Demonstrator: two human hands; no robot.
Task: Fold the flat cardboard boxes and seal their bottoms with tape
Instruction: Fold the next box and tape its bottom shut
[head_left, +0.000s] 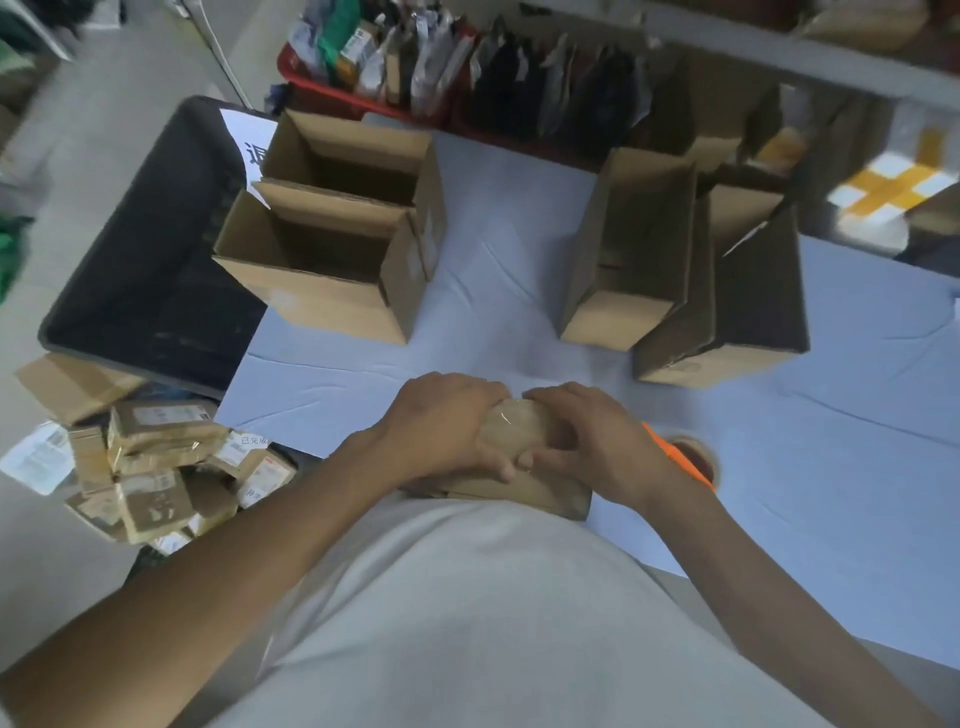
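Note:
A small cardboard box (519, 486) stands at the table's near edge against my body, its upturned face covered with shiny clear tape. My left hand (447, 423) lies over the box's left side with fingers curled down its far edge. My right hand (587, 441) covers the right side, thumb pressed on the taped face. An orange-handled tape dispenser (685, 460) lies on the table just right of my right wrist, mostly hidden by it.
Two open folded boxes (332, 234) stand at the table's left on the light blue cloth (857, 415); more open boxes (691, 275) stand at the right. A black bin (150, 291) is off the left edge, sealed parcels (161, 467) lie on the floor, and red crates (363, 98) line the back.

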